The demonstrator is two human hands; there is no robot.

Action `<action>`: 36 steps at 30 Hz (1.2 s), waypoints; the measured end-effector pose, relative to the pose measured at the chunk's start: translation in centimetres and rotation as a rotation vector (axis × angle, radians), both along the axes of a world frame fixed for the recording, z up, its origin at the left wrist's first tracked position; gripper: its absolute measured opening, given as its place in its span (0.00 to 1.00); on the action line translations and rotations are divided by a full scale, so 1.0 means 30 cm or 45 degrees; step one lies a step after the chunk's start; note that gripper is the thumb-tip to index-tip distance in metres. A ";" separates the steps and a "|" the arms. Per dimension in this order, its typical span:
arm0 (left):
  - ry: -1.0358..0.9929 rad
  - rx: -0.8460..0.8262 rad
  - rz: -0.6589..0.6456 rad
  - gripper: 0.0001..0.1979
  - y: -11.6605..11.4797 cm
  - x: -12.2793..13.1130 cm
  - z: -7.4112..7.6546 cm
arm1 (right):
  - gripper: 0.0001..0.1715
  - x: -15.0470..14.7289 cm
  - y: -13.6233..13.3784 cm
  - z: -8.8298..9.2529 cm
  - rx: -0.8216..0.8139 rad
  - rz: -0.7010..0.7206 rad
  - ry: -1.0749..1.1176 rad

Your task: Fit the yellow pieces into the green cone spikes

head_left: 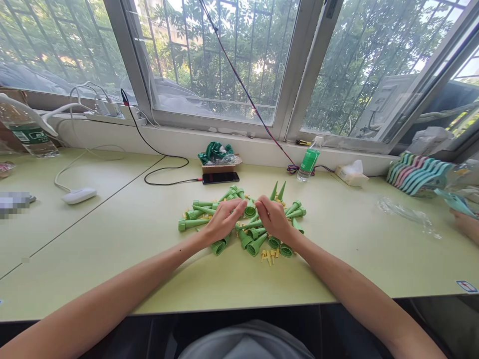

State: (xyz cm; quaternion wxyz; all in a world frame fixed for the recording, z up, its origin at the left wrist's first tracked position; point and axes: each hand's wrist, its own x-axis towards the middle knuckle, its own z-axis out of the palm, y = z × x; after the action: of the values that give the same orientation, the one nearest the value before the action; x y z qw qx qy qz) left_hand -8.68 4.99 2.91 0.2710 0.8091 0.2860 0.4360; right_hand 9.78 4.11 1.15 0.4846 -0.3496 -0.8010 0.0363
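A heap of green plastic cone spikes [256,245] with ribbed, hollow caps lies on the table in front of me, mixed with small yellow plastic pieces [270,256]. My left hand [225,217] is closed over the heap, its thumb and fingertips pinched together. Opposite it, my right hand [273,215] is also closed, fingers curled inward. The two hands almost meet. Between them a green cone [250,211] shows its round open end towards me. Whatever is in either pinch is hidden by the fingers. Behind my right hand, two green tips [281,191] point upward.
Behind the heap are a black phone [220,178] on a cable and a small cardboard box [217,168] with green wrapping. A water bottle [310,160] and tissue pack [352,174] stand back right. A white mouse-shaped device [79,196] lies left. Another person's arm [466,225] shows far right.
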 end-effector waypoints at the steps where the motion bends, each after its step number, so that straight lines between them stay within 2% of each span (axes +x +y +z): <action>1: 0.003 0.006 -0.004 0.26 0.000 0.000 -0.001 | 0.17 0.000 0.000 0.001 -0.001 -0.002 0.000; 19: 0.063 0.020 -0.027 0.19 -0.004 -0.007 0.002 | 0.19 0.002 0.004 -0.003 -0.041 -0.046 -0.013; 36: 0.051 0.184 0.030 0.11 -0.009 -0.001 -0.002 | 0.20 0.002 0.006 -0.003 -0.060 -0.051 -0.034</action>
State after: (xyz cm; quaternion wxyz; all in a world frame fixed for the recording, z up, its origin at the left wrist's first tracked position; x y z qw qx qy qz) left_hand -8.71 4.71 2.85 0.2012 0.8316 0.2686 0.4425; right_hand 9.84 4.28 1.05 0.4660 -0.3773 -0.7992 0.0408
